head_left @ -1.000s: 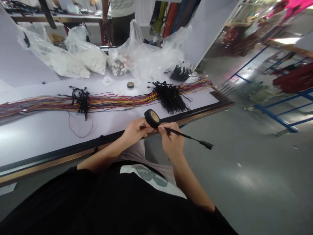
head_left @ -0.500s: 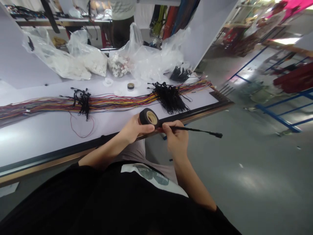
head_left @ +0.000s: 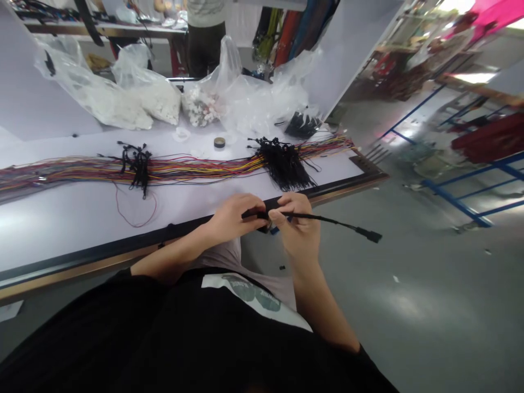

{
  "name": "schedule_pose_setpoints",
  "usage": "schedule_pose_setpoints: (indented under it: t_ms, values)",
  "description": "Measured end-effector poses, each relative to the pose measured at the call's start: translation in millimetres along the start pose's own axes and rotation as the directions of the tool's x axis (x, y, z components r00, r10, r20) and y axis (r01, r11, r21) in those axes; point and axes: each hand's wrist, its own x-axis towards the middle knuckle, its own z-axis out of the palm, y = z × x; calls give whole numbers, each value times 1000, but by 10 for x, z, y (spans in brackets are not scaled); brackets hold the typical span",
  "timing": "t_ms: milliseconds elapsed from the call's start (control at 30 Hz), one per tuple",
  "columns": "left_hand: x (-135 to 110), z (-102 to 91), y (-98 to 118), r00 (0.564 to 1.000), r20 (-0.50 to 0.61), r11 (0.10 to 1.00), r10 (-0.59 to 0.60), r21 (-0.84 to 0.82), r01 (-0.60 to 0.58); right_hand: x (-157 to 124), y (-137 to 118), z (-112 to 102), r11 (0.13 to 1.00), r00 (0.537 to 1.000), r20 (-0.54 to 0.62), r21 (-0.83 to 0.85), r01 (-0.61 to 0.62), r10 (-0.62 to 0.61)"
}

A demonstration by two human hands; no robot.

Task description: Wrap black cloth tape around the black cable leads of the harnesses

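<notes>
My left hand point(head_left: 235, 218) is curled round a roll of black tape point(head_left: 262, 215), mostly hidden behind the fingers at the table's front edge. Close beside it, my right hand point(head_left: 301, 226) pinches a thin black-wrapped cable point(head_left: 317, 217) between thumb and fingers. The cable's free end sticks out to the right over the floor and carries a black connector point(head_left: 370, 235). Where the cable meets the tape between my hands is too covered to make out.
A long bundle of coloured wires point(head_left: 196, 172) runs along the table point(head_left: 82, 218), with black connector clusters point(head_left: 282, 164) on it. A second tape roll point(head_left: 219, 142) lies behind. Plastic bags point(head_left: 159, 103) line the back. Blue metal frames point(head_left: 454, 202) stand at the right.
The tape roll has turned and dropped from upright view to behind my left fingers. My left hand has shifted right, closer to the right hand. The connector end has swung slightly right and down.
</notes>
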Motion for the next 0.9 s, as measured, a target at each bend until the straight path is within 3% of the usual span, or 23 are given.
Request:
schedule_pose_setpoints:
  t_ms: [67, 233, 300, 367, 467, 533, 600, 667, 833, 900]
  values:
    - [6, 24, -2, 1000, -3, 999, -17, 33, 17, -27, -2, 19, 998, 999, -13, -30, -54, 53]
    - [-37, 101, 2, 991, -131, 985, 32, 173, -9, -73, -41, 69, 970, 961, 134, -3, -244, 243]
    - [-63, 118, 25, 985, -172, 992, 8, 129, 14, -79, -38, 80, 974, 969, 93, -6, -228, 228]
    - [-91, 117, 46, 975, -193, 993, -111, 9, 115, -87, -4, 82, 979, 978, 24, 4, -205, 205]
    - [-110, 78, 40, 911, -108, 886, -398, -303, 351, -104, 87, 71, 974, 977, -7, 77, -211, 212]
    - [-89, 40, 13, 882, 37, 736, -470, -534, 415, -117, 138, 63, 967, 974, 17, 118, -225, 225]
    - [-40, 8, -10, 887, 192, 588, -419, -687, 427, -128, 155, 57, 961, 972, 48, 146, -234, 229]
    - [19, -1, -11, 885, 283, 496, -369, -745, 445, -137, 139, 52, 956, 967, 75, 153, -251, 242]
    - [88, 61, 35, 880, 291, 434, -376, -784, 445, -149, 87, 80, 948, 962, 41, 163, -272, 269]
    - [68, 68, 44, 896, 260, 470, -360, -779, 415, -141, 104, 101, 920, 953, 22, 255, -297, 302]
